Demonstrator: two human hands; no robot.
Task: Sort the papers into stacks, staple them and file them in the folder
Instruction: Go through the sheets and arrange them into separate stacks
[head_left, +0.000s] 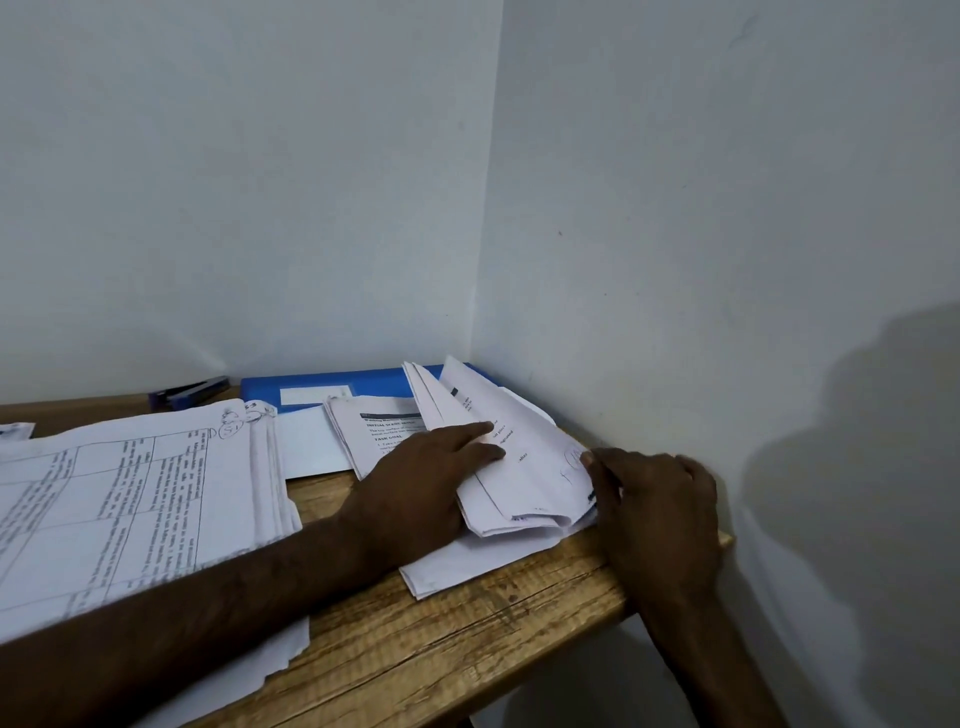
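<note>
A loose bundle of white printed papers (519, 457) lies at the right end of the wooden table, partly lifted and fanned. My left hand (431, 478) lies flat on it, straight fingers pressing the sheets down. My right hand (660, 499) holds the bundle's right edge, thumb on top of the sheets near a pen-circled mark. A second stack with a printed heading (379, 431) sits under the left hand. A big stack of table-printed sheets (130, 499) covers the left side. The blue folder (332, 387) lies at the back against the wall, the stapler (192, 392) to its left.
The wooden table (415, 639) sits in a corner, with white walls (675, 260) close behind and on the right. Its right edge ends just past my right hand. A blank white sheet (317, 447) lies between the stacks. More paper (15, 430) shows at the far left.
</note>
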